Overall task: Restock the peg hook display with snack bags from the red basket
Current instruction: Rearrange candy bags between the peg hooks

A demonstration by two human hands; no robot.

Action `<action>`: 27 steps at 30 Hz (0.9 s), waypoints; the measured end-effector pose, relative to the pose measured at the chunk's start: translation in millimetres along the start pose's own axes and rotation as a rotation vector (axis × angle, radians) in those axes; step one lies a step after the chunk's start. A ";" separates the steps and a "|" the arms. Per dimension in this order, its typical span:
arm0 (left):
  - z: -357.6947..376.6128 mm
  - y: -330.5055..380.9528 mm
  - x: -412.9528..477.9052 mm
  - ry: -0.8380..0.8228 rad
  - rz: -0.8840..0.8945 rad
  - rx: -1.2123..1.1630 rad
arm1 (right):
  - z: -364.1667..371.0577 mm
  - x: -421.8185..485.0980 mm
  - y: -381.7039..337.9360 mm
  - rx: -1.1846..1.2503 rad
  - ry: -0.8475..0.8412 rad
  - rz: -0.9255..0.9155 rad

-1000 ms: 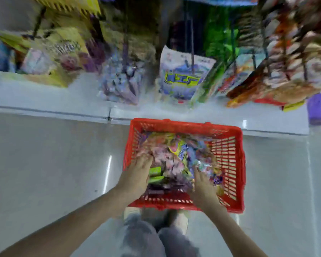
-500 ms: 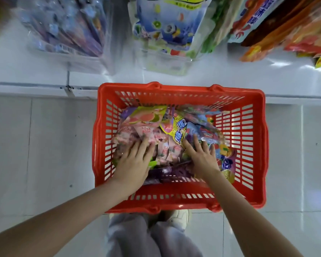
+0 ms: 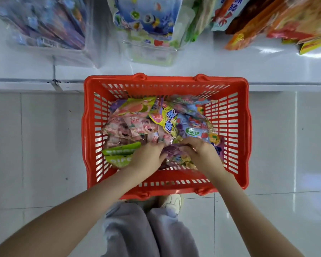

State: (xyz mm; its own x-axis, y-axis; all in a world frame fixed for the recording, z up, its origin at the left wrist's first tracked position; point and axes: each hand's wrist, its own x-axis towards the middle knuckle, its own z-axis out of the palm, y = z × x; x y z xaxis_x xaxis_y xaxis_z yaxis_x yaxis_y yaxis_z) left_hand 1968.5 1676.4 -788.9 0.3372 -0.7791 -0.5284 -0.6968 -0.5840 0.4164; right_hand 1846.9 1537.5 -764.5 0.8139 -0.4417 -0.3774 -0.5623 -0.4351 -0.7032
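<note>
The red basket stands on the floor against the white shelf base and holds several snack bags: pink ones, a yellow one, blue ones and green ones. My left hand and my right hand are both inside the basket near its front wall. Their fingers are closed from both sides on a purple snack bag between them. Most of that bag is hidden by the hands.
Hanging bags on the display fill the top: purple ones at left, a blue one in the middle, orange ones at right. The white shelf base runs behind the basket. My legs and a white shoe are below.
The view tilted down over the basket. Both hands went from lying flat on the bags to drawing together at the front, fingers curling onto the purple bag.
</note>
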 end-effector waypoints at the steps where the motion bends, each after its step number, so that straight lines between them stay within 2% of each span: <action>1: -2.9 1.2 3.6 0.020 -0.054 -0.039 | -0.7 -1.6 0.8 0.126 0.042 0.075; 3: -9.4 -0.8 6.3 0.043 -0.147 -0.026 | 2.8 -2.7 10.9 0.129 0.122 0.192; 4: -12.7 -3.5 5.5 0.055 -0.202 0.012 | 6.7 -2.8 19.3 0.004 0.127 0.232; 6: -17.8 -9.7 0.5 0.111 -0.254 0.126 | 17.3 -2.3 35.9 -0.350 0.003 0.307; 8: -18.3 -18.6 -4.5 0.252 -0.196 0.283 | 29.2 0.8 51.1 -0.628 -0.127 0.294; 10: -11.8 -25.3 -6.1 0.506 0.001 0.449 | 37.9 9.4 63.6 -0.748 -0.180 0.232; 11: -10.0 -26.3 -4.3 0.556 0.107 0.484 | 40.2 15.2 67.6 -0.772 -0.210 0.207; 12: -9.0 -26.0 -1.0 0.539 0.178 0.524 | 41.5 21.5 69.7 -0.776 -0.240 0.192; 14: -4.1 -22.1 9.8 0.319 0.296 0.614 | 41.8 33.3 71.8 -0.757 -0.210 0.189; 16: 4.3 -19.6 20.4 0.003 0.290 0.647 | 40.9 41.2 74.3 -0.791 -0.093 0.181; 17: 6.0 -20.1 25.5 -0.077 0.255 0.597 | 39.8 44.5 75.3 -0.807 -0.062 0.177; 19: 2.1 -17.9 30.3 -0.058 0.170 0.370 | 35.4 49.7 75.9 -0.823 -0.049 0.176; 21: -6.2 -12.6 31.6 0.015 0.021 -0.110 | 27.7 49.1 66.3 -0.821 -0.012 0.157; 22: -13.3 -8.1 32.0 -0.046 -0.117 -0.382 | 22.5 45.5 56.0 -0.813 0.016 0.133; 25: -42.8 8.5 27.4 -0.412 -0.597 -1.236 | 3.1 18.0 8.9 -0.757 0.106 -0.004; 27: -72.6 19.1 13.6 -0.572 -0.740 -1.627 | -10.4 -9.2 -31.4 -0.710 0.208 -0.142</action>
State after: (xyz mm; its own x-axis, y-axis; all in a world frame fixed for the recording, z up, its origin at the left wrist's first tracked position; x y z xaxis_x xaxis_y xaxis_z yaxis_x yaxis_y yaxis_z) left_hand 2005.7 1638.2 -734.4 -0.2152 -0.3407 -0.9152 0.7929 -0.6081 0.0400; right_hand 1855.6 1547.1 -732.7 0.8809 -0.4519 -0.1406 -0.4703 -0.8691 -0.1531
